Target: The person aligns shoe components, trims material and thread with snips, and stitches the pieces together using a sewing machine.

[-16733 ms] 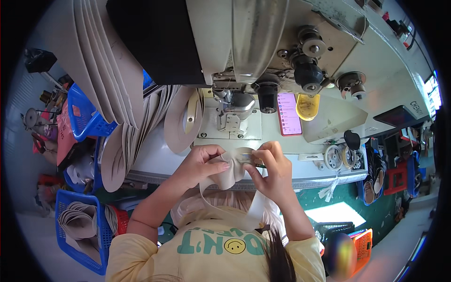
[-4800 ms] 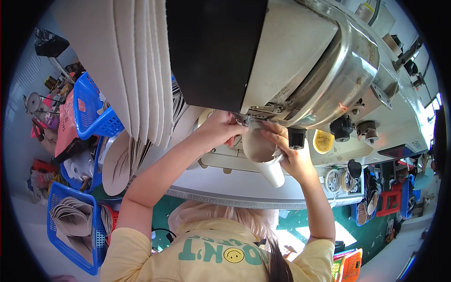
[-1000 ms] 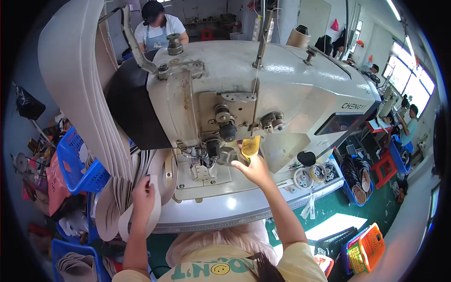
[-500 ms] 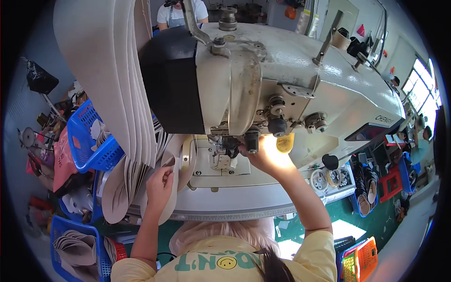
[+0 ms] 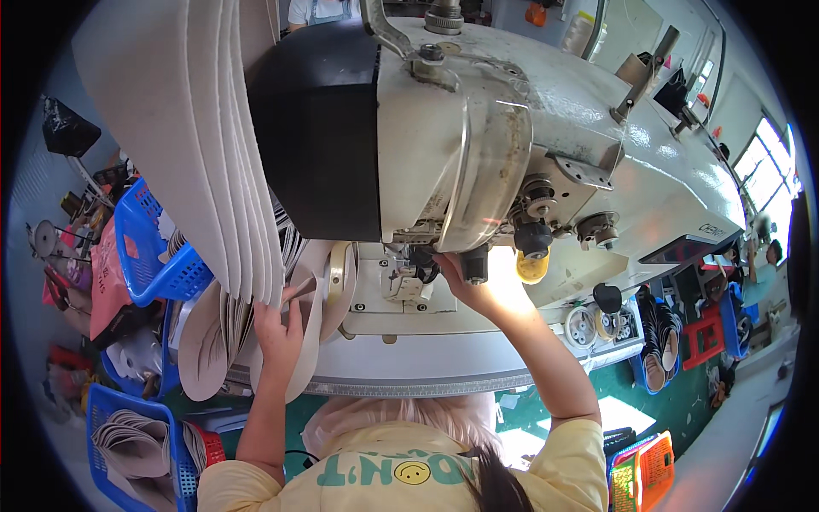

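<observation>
My left hand [image 5: 278,331] is by the beige insole-shaped pieces [image 5: 312,341] at the left end of the sewing machine bed. Its fingers are apart and point upward, touching the pieces near the lower ends of a hanging row of long beige pieces [image 5: 205,171]. My right hand [image 5: 478,286] reaches under the head of the sewing machine [image 5: 495,94], next to the needle and presser foot area [image 5: 418,264]. A black knob and lamp glare partly cover it, so its fingertips are hidden. A yellow lamp [image 5: 532,266] hangs just right of it.
Blue baskets [image 5: 162,247] stand at the left, and another blue basket [image 5: 183,461] with curled beige pieces sits lower left. A small-parts tray [image 5: 627,328] with bobbins lies right of the machine. An orange basket [image 5: 657,469] stands lower right. Another person [image 5: 320,10] is behind the machine.
My left hand has loosened its pinch on a beige piece and moved slightly up and left, fingers spreading. My right hand stays at the needle area. The view has shifted, bringing the machine head closer.
</observation>
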{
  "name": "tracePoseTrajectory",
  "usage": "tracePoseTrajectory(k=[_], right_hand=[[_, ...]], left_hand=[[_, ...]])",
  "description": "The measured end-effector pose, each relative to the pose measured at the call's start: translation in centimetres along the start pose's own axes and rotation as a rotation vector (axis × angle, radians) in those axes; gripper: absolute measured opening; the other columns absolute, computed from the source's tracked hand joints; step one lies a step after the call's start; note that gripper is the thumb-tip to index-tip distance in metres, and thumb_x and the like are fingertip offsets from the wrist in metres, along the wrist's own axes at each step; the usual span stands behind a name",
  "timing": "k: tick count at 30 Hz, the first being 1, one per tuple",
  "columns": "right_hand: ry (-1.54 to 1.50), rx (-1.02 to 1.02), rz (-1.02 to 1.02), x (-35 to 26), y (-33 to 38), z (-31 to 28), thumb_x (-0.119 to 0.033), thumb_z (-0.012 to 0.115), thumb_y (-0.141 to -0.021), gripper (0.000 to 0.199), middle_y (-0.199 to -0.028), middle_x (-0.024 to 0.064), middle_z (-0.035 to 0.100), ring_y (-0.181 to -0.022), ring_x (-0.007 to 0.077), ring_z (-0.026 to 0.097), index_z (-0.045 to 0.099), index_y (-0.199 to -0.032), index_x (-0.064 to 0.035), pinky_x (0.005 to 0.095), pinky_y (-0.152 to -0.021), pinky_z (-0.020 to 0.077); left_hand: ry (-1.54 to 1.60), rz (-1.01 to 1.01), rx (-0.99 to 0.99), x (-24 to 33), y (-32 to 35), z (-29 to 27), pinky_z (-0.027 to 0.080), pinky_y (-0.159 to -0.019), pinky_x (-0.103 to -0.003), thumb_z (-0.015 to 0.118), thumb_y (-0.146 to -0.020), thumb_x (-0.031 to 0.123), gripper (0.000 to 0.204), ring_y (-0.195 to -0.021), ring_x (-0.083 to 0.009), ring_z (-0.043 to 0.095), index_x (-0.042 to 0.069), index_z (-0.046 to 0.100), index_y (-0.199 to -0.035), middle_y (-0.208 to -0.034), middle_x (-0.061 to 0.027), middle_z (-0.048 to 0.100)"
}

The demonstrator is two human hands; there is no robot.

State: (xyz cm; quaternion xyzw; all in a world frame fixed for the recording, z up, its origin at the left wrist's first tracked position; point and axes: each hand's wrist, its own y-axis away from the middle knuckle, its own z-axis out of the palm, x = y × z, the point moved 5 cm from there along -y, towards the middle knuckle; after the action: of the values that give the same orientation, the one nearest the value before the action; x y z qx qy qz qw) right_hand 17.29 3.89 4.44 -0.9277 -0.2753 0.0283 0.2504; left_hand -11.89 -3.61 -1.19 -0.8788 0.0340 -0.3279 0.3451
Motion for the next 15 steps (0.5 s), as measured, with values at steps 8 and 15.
tracePoseTrajectory(k=[8, 15], right_hand=[[-0.514, 0.13, 0.071, 1.6, 1.1, 0.3, -0.02, 0.074, -0.074, 0.022, -0.078, 0.008, 0.064, -0.063, 0.0234, 0.061, 0.064, -0.088, -0.0068, 0.0339, -0.058, 0.0488], [-1.122, 0.453, 0.633, 4.9, 5.7, 4.0, -0.005, 0.068, -0.082, 0.015, -0.083, 0.0076, 0.067, -0.078, 0.0136, 0.064, 0.062, -0.095, 0.001, 0.0263, -0.069, 0.0501]], left_hand=[[-0.025, -0.044, -0.012, -0.9, 0.7, -0.5, 0.042, -0.09, -0.037, 0.058, -0.08, 0.0, 0.021, -0.1, -0.0321, 0.054, 0.0, 0.059, -0.102, -0.105, -0.0149, 0.058], [-0.02, 0.013, 0.015, 0.6, 0.4, -0.7, 0.044, -0.087, -0.037, 0.059, -0.079, -0.001, 0.022, -0.096, -0.0327, 0.056, 0.0, 0.06, -0.101, -0.103, -0.0157, 0.059]])
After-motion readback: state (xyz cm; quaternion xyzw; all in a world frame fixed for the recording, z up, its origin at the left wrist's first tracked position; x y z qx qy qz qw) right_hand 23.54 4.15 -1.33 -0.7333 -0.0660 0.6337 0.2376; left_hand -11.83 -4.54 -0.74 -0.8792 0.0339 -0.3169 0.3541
